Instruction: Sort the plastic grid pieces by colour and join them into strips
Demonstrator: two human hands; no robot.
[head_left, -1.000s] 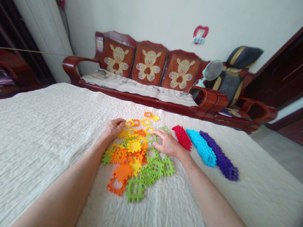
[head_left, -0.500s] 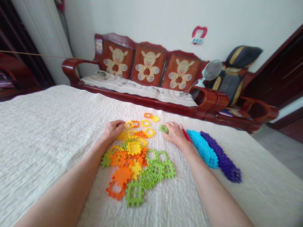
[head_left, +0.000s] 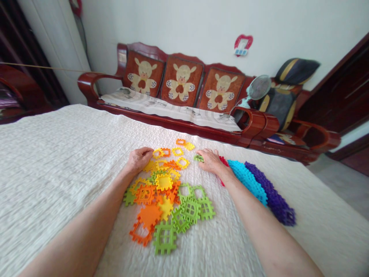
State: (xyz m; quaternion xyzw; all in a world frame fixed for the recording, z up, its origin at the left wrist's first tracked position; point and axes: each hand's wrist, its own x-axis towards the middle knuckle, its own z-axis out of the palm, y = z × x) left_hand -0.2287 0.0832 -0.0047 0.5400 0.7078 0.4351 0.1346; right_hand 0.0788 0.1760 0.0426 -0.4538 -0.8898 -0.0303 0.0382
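Quilted bedspread (head_left: 57, 154); green tile (head_left: 198, 157) in right hand (head_left: 212, 162)

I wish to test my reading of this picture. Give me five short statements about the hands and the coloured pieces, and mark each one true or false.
1. The right hand holds a green piece at its fingertips. True.
2. The purple row lies between the red row and the blue row. False: the blue row is the middle one.
3. The loose pile holds orange, yellow and green pieces. True.
4. The left hand rests on the blue row. False: it lies at the yellow pieces at the pile's far edge.
5. Everything lies on a white bedspread. True.
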